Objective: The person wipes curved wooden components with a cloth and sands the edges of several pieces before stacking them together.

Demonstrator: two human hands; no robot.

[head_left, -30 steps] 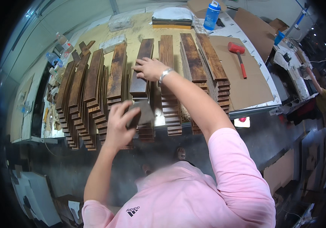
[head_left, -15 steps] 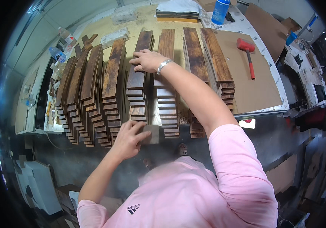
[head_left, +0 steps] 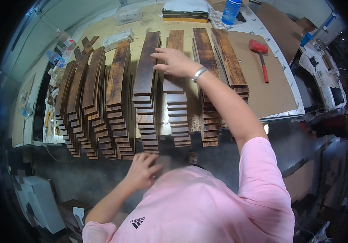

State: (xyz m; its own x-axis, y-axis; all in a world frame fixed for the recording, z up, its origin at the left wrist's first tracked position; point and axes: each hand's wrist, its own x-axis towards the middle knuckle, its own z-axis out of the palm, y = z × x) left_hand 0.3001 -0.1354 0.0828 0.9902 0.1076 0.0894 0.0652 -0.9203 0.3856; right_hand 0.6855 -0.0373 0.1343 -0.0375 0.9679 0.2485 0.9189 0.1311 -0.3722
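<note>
Stacks of dark brown wooden planks (head_left: 146, 67) lie side by side, their near ends stepped like stairs. My right hand (head_left: 177, 62), fingers spread and wearing a silver bracelet, reaches over the middle stacks. Its fingertips are at the right edge of the dark top plank, and its palm is above the neighbouring stack (head_left: 176, 84). Below the stepped ends, close to my body, my left hand (head_left: 140, 172) is closed on a flat grey-brown block (head_left: 165, 163). The block is blurred and partly hidden by the fingers, apart from the planks.
A red mallet (head_left: 259, 52) rests on a cardboard sheet (head_left: 273, 95) at right. Along the far side are a blue bottle (head_left: 231, 12), a box with white cloth (head_left: 185, 15) and wrapped pale blocks (head_left: 118, 38). Plastic bottles (head_left: 56, 59) stand at left.
My left hand has drawn the block down toward my body, away from the plank ends. My right hand has shifted right, off the middle of the dark plank to its edge.
</note>
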